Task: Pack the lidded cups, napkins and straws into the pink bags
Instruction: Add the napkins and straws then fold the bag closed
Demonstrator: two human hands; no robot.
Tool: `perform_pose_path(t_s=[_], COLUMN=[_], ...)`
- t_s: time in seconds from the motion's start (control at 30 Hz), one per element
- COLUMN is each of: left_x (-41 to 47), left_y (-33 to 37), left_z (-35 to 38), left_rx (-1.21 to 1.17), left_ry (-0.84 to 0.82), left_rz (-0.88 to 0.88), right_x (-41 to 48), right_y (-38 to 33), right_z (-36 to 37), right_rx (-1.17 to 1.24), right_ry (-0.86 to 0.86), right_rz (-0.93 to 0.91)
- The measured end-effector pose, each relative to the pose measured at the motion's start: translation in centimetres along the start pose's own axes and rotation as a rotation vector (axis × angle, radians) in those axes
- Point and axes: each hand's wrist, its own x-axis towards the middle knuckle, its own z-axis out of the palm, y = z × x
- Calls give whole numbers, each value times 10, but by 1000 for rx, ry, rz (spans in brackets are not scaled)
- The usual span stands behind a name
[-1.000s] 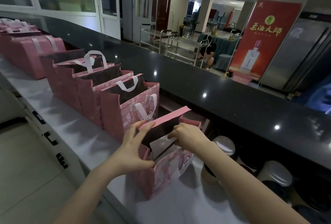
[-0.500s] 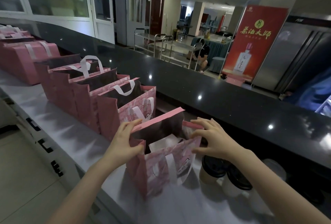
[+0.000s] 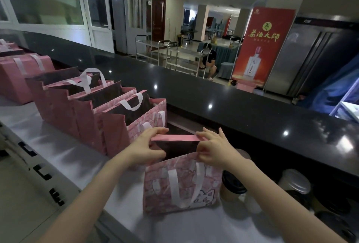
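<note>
Both hands are pinching the top rim of the nearest pink bag (image 3: 182,182) on the white counter (image 3: 58,145), left hand (image 3: 144,146) at one corner, right hand (image 3: 212,150) at the other. Lidded cups (image 3: 234,186) sit just beside it, more open bags (image 3: 108,118) lined up further left.

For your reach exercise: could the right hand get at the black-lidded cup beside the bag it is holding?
Probably yes. The black-lidded cup stands uncovered just below the right hand, right of the pink bag; but its fingers would first have to release the rim.
</note>
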Motion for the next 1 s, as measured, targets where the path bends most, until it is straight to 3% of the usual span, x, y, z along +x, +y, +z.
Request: perform_pose_path(t_s=[0.1, 0.17, 0.37, 0.53, 0.63, 0.87, 1.0], left_x=[-3, -4, 7, 3, -1, -2, -8], left_y=[-5, -9, -22, -27, -32, -44, -48], left_z=[-5, -4, 3, 23, 29, 32, 22], left_rx=[128, 250, 208, 296, 337, 398, 477], left_ry=[-185, -218, 129, 299, 324, 346, 278], left_rz=[-25, -4, 92, 151, 214, 261, 305], right_x=[-1, -2, -10, -13, -19, -28, -32], right_y=[1, 1, -1, 3, 9, 15, 15], right_z=[4, 5, 7, 11, 13, 22, 22], right_rx=[-1, 5, 54, 112, 139, 105, 160], right_ry=[51, 52, 165, 216, 235, 274, 259], right_rz=[24, 34, 6, 34, 96, -11, -46])
